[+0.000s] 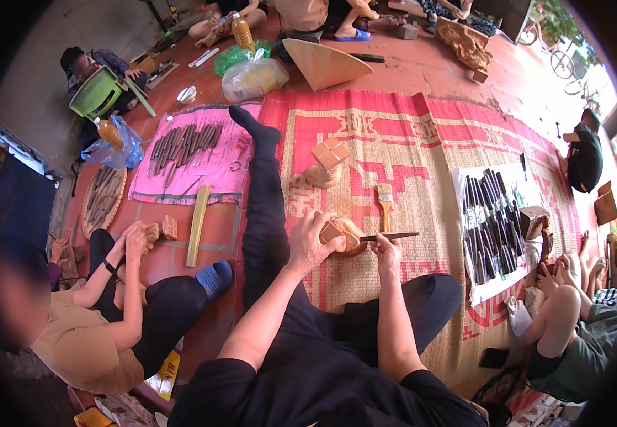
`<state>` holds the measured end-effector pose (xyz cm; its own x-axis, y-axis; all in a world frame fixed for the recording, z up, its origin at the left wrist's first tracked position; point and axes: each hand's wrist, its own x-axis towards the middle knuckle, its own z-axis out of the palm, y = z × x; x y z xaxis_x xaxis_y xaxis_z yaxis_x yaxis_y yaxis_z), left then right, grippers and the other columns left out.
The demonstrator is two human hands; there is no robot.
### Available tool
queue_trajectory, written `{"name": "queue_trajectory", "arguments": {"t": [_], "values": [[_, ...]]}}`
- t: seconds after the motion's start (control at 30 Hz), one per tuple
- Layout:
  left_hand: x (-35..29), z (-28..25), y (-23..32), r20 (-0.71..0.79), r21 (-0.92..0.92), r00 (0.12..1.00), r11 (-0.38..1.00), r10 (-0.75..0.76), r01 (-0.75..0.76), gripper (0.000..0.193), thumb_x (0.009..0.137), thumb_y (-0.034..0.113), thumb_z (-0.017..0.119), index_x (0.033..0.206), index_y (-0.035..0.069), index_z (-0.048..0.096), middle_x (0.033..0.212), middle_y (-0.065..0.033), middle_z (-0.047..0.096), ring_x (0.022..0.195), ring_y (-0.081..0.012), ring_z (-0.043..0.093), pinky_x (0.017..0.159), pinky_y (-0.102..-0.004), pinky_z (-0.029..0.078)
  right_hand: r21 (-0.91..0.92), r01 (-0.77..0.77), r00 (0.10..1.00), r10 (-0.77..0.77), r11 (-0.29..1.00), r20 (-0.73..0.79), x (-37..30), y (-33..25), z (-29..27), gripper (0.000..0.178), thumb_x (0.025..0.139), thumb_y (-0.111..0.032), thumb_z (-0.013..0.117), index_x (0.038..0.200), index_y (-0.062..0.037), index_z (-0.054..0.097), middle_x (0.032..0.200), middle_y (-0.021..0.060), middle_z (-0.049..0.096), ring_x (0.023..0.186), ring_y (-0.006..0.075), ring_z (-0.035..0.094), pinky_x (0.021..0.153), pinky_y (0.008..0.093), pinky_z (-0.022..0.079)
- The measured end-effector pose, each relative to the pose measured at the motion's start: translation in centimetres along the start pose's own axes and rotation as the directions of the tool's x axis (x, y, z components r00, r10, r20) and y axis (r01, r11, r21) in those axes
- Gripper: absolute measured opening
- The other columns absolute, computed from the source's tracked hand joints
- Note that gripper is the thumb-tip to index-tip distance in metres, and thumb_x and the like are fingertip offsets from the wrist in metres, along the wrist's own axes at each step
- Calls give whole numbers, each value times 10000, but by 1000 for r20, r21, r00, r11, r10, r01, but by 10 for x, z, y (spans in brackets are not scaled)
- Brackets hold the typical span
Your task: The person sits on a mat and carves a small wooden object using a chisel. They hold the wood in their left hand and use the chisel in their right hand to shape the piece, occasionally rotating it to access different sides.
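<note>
My left hand (307, 245) is closed around a partly carved wooden block (351, 238) in front of me. Its squared end shows between the fingers; its rounded part faces my other hand. In my right hand (388, 253) is a slim dark carving chisel (402, 235), gripped with the fingers together. The chisel lies roughly level, its left end at the carving; whether the tip touches the wood I cannot tell. Just beyond, a flat brush (385, 193) with a yellow handle rests on the woven mat (422, 249). Another carved piece with a square base (330, 154) stands farther off.
Rows of dark chisels (493, 220) lie on a white sheet at right, more tools (184, 146) on a pink cloth at left. A wooden strip (198, 226) and a seated co-worker (102, 313) are left. A conical hat (326, 62) sits beyond the mat.
</note>
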<state>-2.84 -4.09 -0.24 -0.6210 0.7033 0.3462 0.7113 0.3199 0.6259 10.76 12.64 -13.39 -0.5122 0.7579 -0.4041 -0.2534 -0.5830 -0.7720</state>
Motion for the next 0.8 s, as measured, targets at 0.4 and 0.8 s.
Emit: {"name": "queue_trajectory", "arguments": {"t": [0.4,0.8], "values": [[-1,5,0,-28,20,995,996,92,-91,508,682,416,702,1057,93,587,947,-106,507,864,-275,554,731,-392,466,-37,-57,997,56,998,-45,8,5,-7,140,803,-20,640,890,-65,540,656,42,574,573,147,603,492,238,502],[-7,9,1,17,53,996,995,87,-88,555,697,473,679,1105,109,580,1024,-96,510,943,-283,558,812,-393,459,-87,-37,999,35,995,-33,9,8,-10,133,805,-30,634,891,-46,533,680,45,585,547,142,604,487,221,499]]}}
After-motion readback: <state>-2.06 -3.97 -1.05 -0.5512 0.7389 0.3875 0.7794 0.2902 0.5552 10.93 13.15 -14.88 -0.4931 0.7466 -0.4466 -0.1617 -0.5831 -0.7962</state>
